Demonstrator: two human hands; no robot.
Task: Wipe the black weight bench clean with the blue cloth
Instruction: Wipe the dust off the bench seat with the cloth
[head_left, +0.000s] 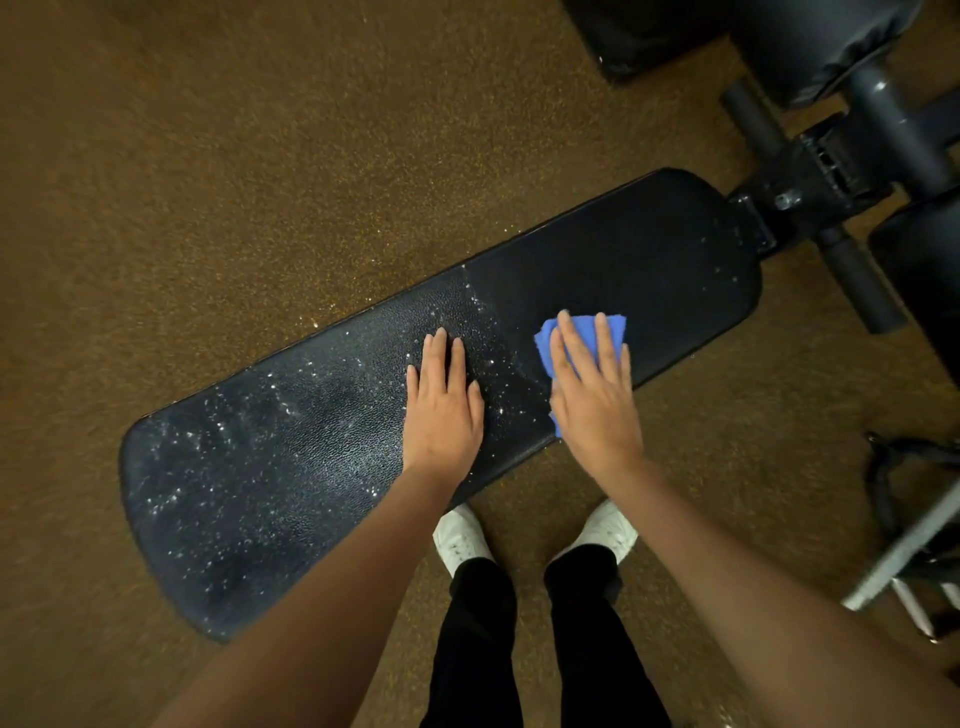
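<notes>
Your flat right hand (595, 395) hides most of the folded blue cloth (613, 327), left hand (442, 410) spread flat, black textured vinyl bench pad (291, 457) speckled with droplets, brown flecked floor (234, 156).

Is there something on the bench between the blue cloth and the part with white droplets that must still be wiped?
Yes. The left hand rests flat on the black weight bench, directly between the blue cloth under the right hand and the wet, speckled left part. It would likely have to lift or slide away. Nothing else visible lies on the pad.
</notes>
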